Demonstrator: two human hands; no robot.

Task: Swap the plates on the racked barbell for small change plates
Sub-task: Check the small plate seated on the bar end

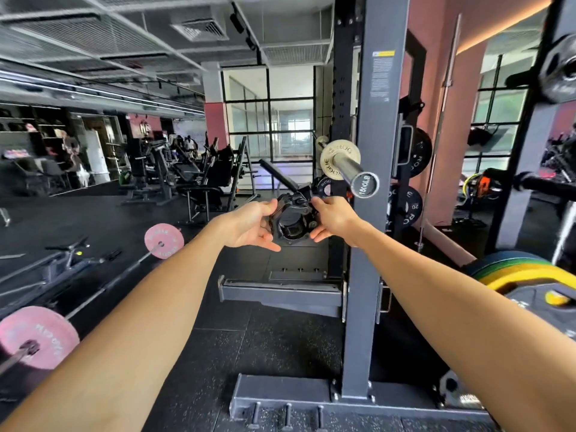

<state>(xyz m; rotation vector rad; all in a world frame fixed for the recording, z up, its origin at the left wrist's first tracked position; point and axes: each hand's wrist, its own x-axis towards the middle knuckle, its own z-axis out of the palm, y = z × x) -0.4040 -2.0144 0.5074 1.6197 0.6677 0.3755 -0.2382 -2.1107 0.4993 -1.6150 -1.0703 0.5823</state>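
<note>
A racked barbell's steel sleeve (352, 169) points toward me, its end cap reading 18 kg. One small pale change plate (335, 158) sits far in on the sleeve. Below and left of the sleeve end, a black clamp collar (291, 221) hangs in the air between my hands. My left hand (249, 226) grips its left side with thumb on top. My right hand (332, 219) pinches its right side near the lever. The collar is off the bar.
The grey rack upright (374, 213) stands right of my hands, with black plates (411, 207) stored on pegs behind it. Coloured bumper plates (517, 272) lie on the floor at right. A barbell with pink plates (163, 241) rests on the floor at left. Benches stand farther back.
</note>
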